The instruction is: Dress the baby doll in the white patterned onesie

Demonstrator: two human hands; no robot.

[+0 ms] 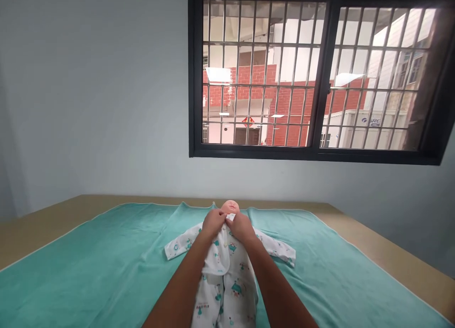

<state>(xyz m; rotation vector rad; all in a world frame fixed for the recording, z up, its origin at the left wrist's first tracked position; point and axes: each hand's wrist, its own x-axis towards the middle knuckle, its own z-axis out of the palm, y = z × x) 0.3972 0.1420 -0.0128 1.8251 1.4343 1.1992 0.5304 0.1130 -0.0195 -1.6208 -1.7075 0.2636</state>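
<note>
A baby doll [230, 206] lies on its back on a teal blanket [117, 261], its head toward the wall. It wears a white printed baby outfit [236, 271] with both sleeves spread out to the sides. Just below the doll's chin, my left hand [213, 222] pinches the outfit's collar from the left. My right hand [241, 227] grips the collar close beside it, on the right. Small round fasteners run down the front below my fingers. The front flap hangs loose at its lower edge, over the trousers. My hands hide the doll's neck and shoulders.
The blanket covers most of a tan tabletop [359, 226], which shows along the back and sides. Behind it rises a pale wall [106, 105]. A dark-framed window [254, 152] with metal bars sits above the table's right half.
</note>
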